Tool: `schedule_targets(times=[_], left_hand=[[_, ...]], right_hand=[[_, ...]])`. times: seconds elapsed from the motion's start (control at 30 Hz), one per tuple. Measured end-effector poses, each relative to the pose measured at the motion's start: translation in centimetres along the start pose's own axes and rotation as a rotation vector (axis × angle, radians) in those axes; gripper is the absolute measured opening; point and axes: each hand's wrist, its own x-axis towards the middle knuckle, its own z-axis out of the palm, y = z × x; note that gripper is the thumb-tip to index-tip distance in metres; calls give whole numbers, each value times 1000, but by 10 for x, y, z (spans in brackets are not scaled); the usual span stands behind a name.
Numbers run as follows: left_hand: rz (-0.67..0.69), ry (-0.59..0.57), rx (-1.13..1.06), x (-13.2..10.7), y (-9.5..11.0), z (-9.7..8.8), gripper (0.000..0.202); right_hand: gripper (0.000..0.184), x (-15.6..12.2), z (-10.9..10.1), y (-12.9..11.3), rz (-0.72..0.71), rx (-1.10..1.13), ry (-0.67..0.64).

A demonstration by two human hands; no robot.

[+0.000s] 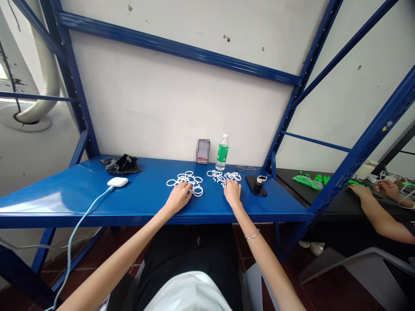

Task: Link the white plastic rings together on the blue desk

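Palm down, my left hand (180, 195) lies at the near edge of a pile of round white plastic rings (171, 183), its fingers bent onto a ring beside the index finger. To the right, my right hand (232, 192) has its fingers curled at the near side of a second pile of small white hook-like pieces (233, 176). A bit of white shows by its thumb. The fingertips of both hands are partly hidden, so their exact hold is hard to see. Both piles lie on the blue table (149, 198).
Behind the piles stand a water bottle (222, 153) and a small blurred box (203, 152). Glasses (245, 169), a phone (256, 188) and a watch (261, 179) lie right. A white charger (117, 182) and black plastic bag (122, 164) lie left. A co-worker's hand (359, 190) works beyond the blue frame.
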Motion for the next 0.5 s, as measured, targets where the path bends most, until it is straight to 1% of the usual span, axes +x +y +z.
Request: schedule_targets(times=[0.17,0.3,0.43,0.5], left_hand=[[9,15,-6,0,-1,1,17],[13,33,-14,0,-1,2,19],[40,55,-48,1,0,0,23],[58,54,-66,1,1,-1,23]], right_hand=[[37,-1,-7,-6,-20,46,75],[36,-2,-15,-13,-83,118,134],[35,-3,-18,-18,-174,202,148],[35,-4,-17,-18,-188,236,150]])
